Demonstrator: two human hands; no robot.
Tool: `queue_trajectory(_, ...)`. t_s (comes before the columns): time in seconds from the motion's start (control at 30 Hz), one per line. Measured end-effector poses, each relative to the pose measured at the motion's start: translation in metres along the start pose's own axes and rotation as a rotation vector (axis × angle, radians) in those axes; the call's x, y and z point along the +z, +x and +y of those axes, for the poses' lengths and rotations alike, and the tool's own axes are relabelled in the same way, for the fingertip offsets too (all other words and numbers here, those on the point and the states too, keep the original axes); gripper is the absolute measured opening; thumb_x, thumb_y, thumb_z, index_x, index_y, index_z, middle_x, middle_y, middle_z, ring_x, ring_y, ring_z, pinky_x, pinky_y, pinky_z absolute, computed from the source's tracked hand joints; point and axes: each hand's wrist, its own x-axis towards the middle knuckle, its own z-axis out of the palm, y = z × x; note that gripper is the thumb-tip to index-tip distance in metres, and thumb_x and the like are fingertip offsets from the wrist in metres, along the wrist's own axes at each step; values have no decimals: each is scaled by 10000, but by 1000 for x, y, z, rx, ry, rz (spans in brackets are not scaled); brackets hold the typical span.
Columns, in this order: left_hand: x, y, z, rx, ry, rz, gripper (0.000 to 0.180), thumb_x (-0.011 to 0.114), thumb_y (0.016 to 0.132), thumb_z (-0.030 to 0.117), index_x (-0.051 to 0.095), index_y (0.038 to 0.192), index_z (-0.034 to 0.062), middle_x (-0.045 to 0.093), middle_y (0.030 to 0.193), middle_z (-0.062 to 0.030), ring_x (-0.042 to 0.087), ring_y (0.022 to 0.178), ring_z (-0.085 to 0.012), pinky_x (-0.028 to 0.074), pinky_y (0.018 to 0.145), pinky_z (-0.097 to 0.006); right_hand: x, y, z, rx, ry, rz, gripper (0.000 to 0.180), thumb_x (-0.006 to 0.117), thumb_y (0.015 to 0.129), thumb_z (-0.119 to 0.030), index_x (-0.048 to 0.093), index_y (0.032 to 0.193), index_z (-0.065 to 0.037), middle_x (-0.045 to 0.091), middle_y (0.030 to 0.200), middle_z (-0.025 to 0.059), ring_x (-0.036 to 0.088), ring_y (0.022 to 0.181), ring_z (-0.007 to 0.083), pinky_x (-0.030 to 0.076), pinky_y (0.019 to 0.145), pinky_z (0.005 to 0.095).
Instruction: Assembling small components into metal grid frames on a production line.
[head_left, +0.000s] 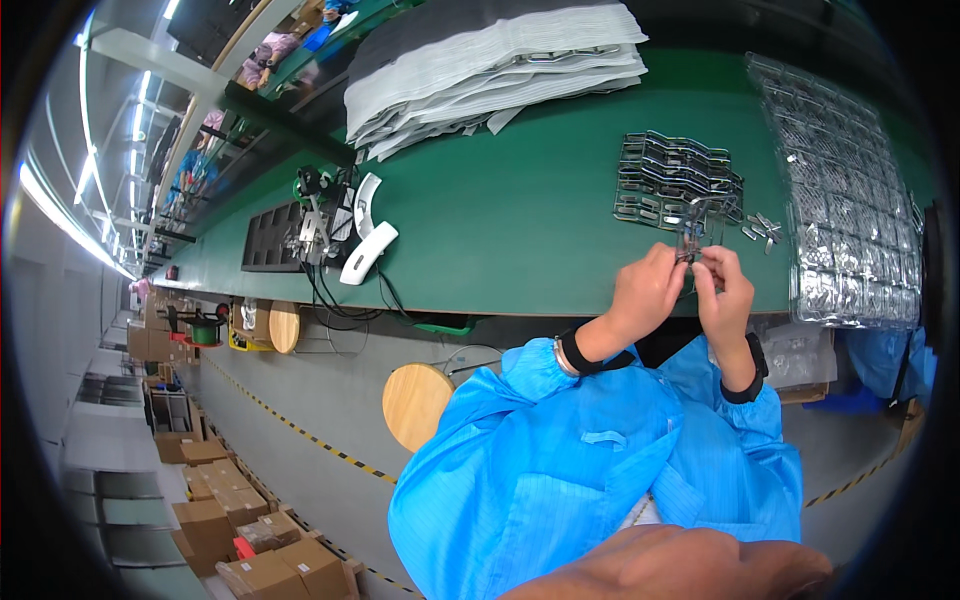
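Note:
At the near edge of the green bench, my two hands meet over a small shiny metal bracket-like part, its exact kind too small to make out. My left hand pinches it from the left with thumb and fingers. From the right, my right hand is closed on the same part, thumb and forefinger together. Just beyond the fingers lies a neat stack of bent metal parts. Several loose small metal pieces are scattered to the right of that stack.
Clear plastic blister trays line the right side. A thick pile of white foam sheets sits at the back. Left stand a small metal fixture, white curved pieces and cables. A round wooden stool is below the bench.

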Motion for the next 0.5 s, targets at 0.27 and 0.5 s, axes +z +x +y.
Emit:
queue_trajectory(0.27,7,-4,-4,-54,-118,-30,126,598,860,102,532,884,-2,541,709,-165,562,610,-347,422,509,-411,4,3,1,188,339,6,256,584,857,33,538,1109,21,665,881,83,609,762,88,503,616,217)
queue_trajectory(0.5,10,-5,-10,-20,-77,-9,117,603,857,94,540,879,-2,559,718,-162,561,589,-327,418,504,-390,12,2,3,170,300,149,229,615,833,33,542,1050,22,668,846,86,624,762,85,507,646,210)
